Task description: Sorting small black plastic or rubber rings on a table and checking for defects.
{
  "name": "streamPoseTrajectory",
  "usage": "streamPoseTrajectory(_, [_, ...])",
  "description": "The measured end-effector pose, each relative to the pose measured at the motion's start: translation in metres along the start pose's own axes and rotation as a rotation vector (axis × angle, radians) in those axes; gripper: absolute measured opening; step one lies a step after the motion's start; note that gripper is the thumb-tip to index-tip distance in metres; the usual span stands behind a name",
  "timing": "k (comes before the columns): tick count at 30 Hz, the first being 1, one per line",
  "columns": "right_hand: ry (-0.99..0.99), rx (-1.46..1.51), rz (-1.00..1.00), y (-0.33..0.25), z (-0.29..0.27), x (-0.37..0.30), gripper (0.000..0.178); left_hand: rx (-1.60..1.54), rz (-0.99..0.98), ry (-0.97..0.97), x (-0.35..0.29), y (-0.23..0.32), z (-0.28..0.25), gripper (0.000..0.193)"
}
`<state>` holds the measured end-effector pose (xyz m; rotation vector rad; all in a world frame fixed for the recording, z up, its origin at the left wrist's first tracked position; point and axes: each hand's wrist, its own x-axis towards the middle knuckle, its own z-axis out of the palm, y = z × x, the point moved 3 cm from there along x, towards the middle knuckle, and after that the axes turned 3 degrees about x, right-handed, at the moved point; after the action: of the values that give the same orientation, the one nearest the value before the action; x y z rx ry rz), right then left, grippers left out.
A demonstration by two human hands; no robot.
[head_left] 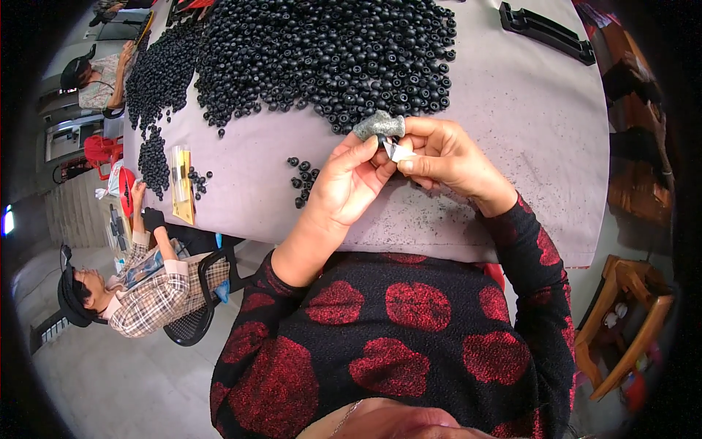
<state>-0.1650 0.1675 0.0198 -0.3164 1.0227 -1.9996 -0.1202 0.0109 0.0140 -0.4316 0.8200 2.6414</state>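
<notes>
Close together over the near part of the table, my two hands are closed on small things. My left hand [338, 183] pinches a small round black piece [382, 140], mostly hidden by the fingers. A grey cloth finger cover [379, 126] wraps fingertips just behind it. In my right hand [447, 157], thumb and fingers grip a small blade [395, 151], pale and whitish at the held end, its point against the black piece. Just left of my left wrist lies a small group of round black pieces [303, 179].
A large heap of round black pieces [322, 55] covers the far table, with another heap [157, 77] to the left. A black plastic rail [547, 33] lies far right. Dark crumbs dot the grey tablecloth [504, 73]. A co-worker [146, 293] sits left; a wooden stool [621, 322] stands right.
</notes>
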Motion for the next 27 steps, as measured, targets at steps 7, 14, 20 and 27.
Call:
streamPoseTrajectory(7, [0.138,-0.042,-0.017,-0.001,-0.01,0.003,0.025,0.853,0.486,0.268,-0.027,0.069,-0.049,0.023])
streamPoseTrajectory(14, [0.176,-0.061,-0.001,0.007,-0.011,0.006,0.016,1.47,0.482,0.417,-0.056,0.086,-0.097,0.012])
streamPoseTrajectory(20, [0.171,-0.07,-0.005,0.006,-0.011,0.008,0.023,1.754,0.627,0.395,-0.041,0.097,-0.065,0.015])
streamPoseTrajectory(27, [0.186,0.0,-0.042,0.002,-0.008,0.008,0.03,1.91,0.696,0.307,0.013,0.096,-0.045,0.018])
